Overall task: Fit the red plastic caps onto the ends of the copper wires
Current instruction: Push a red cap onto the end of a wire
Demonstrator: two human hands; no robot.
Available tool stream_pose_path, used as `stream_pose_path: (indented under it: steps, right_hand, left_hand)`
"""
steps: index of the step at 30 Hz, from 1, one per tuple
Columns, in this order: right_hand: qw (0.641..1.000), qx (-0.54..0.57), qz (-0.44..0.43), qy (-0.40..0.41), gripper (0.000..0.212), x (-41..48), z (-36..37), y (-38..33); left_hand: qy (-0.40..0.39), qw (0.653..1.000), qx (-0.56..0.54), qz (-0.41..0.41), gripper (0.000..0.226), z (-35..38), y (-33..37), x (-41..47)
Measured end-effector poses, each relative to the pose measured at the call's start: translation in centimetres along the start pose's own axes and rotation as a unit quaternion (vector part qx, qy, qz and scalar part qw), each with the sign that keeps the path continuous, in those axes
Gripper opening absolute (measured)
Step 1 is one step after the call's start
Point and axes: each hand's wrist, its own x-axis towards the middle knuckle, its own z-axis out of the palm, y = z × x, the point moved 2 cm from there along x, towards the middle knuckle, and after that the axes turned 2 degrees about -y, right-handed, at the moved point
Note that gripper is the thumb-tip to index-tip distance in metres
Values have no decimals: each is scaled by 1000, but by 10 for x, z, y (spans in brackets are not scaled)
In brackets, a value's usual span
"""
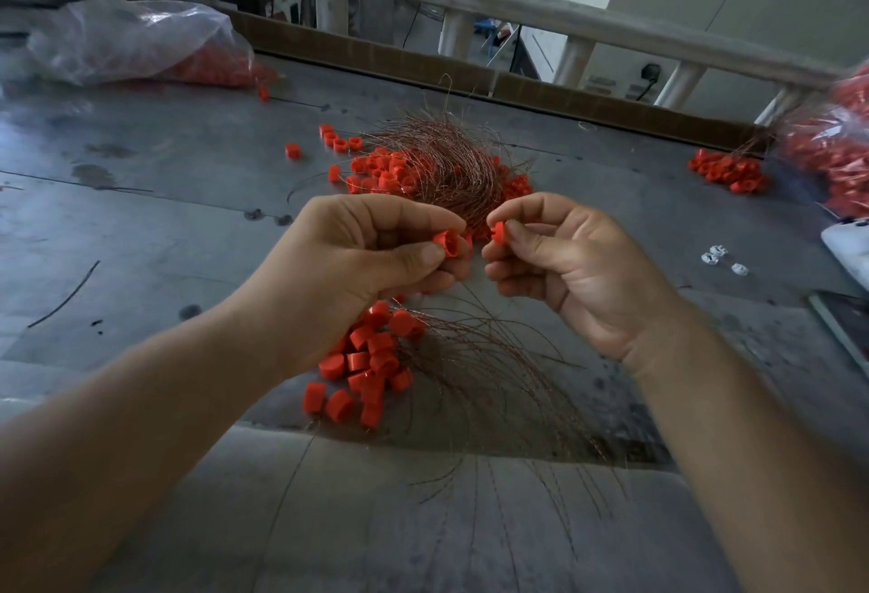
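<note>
Two hands hover just apart over worktop (164, 216); left hand (371, 258) pinches red cap (449, 244); right hand (569, 268) pinches second red cap (498, 232); copper wires (446, 155) heaped behind among loose caps (376, 169); capped wires (376, 357) below

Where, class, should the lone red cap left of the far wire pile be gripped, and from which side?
Probably pinch its curved side wall from above, thumb opposite finger: the lone red cap is short, round and lies apart on the table, so nothing crowds it.
</note>
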Motion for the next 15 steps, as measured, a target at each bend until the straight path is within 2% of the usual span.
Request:
stream_pose_path:
  steps: [4, 8, 12, 15]
  right_hand:
    - [1000, -2, -19, -11, 19, -2, 3, -1]
    - [993, -75, -89, 0, 21, -6, 9, -2]
    - [961, -199, -192, 23, 17, -9, 20, -5]
    - [938, -263, -220, 37, 26, -11, 23, -3]
  left_hand:
    - [-5, 1000, 20, 2, 26, -1, -1, 0]
    - [2, 1000, 28, 4, 25, -1, -1, 0]
    - [13, 999, 33, 10, 23, -1, 0, 0]
    - [23, 999, 37, 17, 23, 0, 2, 1]
